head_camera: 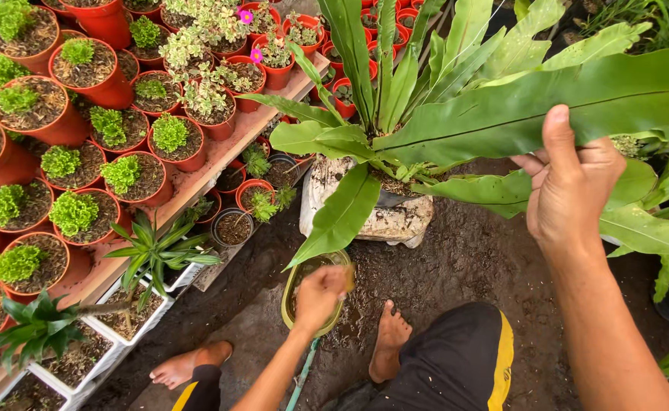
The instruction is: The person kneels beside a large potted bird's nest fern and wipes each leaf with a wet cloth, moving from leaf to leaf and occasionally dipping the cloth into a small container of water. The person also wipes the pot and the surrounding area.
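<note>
My right hand [570,186] grips a long fern leaf [532,114], far right. My left hand [317,293] is closed on the rim of a green scoop [295,283], near centre, below the fern's white pot [395,221].

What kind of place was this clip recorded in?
Most likely a plant nursery: rows of red pots holding small green plants on a wooden shelf, wet soil ground, and a large fern whose leaf the right hand lifts.
</note>
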`<state>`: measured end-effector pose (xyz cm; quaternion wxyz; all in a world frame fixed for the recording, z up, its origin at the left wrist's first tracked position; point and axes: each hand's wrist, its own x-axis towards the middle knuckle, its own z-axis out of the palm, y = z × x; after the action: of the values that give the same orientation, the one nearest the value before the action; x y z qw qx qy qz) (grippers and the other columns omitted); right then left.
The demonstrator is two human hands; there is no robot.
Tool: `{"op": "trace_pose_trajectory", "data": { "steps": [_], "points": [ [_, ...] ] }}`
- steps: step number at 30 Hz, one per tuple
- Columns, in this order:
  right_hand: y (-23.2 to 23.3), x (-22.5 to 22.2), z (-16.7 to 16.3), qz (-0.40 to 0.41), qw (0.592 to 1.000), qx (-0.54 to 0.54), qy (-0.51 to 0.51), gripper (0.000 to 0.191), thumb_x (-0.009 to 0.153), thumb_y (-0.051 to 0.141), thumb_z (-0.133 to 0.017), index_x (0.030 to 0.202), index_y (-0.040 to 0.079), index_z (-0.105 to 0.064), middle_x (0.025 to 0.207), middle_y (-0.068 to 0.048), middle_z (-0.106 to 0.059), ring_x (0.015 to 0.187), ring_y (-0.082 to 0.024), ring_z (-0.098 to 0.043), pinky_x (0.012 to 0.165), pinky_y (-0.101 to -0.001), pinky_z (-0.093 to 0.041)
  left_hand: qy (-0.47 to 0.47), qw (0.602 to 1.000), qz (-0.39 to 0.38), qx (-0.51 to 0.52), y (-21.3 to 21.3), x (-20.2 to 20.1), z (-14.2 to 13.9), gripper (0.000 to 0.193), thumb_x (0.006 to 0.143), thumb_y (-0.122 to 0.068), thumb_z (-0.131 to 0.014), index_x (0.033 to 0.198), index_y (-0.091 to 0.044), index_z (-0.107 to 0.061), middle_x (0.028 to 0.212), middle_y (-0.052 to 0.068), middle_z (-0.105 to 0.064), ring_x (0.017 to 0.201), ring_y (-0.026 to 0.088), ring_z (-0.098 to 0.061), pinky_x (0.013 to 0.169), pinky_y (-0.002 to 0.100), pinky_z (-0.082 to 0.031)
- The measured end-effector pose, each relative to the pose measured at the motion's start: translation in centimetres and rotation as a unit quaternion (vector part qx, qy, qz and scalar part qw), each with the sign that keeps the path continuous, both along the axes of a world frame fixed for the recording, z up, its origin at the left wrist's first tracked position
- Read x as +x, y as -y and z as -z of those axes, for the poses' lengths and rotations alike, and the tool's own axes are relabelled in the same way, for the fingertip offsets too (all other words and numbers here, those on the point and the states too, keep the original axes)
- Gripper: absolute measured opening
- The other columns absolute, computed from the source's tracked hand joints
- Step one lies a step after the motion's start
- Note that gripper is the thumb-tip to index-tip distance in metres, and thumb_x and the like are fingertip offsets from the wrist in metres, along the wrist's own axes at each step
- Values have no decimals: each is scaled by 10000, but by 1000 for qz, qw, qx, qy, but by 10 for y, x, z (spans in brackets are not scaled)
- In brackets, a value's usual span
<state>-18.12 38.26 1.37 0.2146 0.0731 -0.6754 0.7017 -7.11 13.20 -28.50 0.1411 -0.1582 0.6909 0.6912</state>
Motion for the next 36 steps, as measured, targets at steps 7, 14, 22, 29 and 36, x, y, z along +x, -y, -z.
{"op": "trace_pose_trajectory", "data": {
  "steps": [7,14,22,29,36],
  "points": [
    [2,10,1,-14,1000,-25,2,188,1141,220,-657,1167,35,-673,1178,-95,-716,1048,-213,-745,959,-445,-662,-302,918,-226,124,-122,-90,-137,319,972,-102,-675,1262,26,-702,1199,171,-740,1037,190,-716,909,305,-589],
    [0,18,-1,-20,999,-43,-5,204,1125,216,-650,1197,26,-667,1187,-91,-699,1074,-212,-728,984,-458,-654,-236,895,-328,-190,-135,-167,-152,257,901,-55,-679,1131,-23,-789,1073,190,-773,883,287,-739,806,391,-583],
    [-10,14,1,-9,999,-54,1,198,1134,217,-656,1207,33,-664,1219,-91,-701,1088,-217,-727,967,-431,-641,-330,898,-290,-16,-166,-152,-145,214,936,-89,-659,1121,-34,-750,1080,145,-776,914,204,-752,806,343,-620],
    [-12,20,4,-6,997,-74,9,211,1120,225,-655,1229,44,-660,1223,-77,-702,1082,-220,-733,960,-429,-638,-195,934,-299,13,-161,-162,-145,234,919,-62,-667,1137,-69,-752,1020,96,-784,828,168,-750,715,288,-617],
    [-14,20,4,-3,997,-71,8,209,1133,230,-662,1220,39,-660,1220,-88,-703,1083,-230,-730,970,-428,-633,-256,923,-274,-85,-164,-166,-132,349,935,-69,-603,1263,-83,-723,1120,118,-768,943,237,-724,877,395,-564]
  ]
}}
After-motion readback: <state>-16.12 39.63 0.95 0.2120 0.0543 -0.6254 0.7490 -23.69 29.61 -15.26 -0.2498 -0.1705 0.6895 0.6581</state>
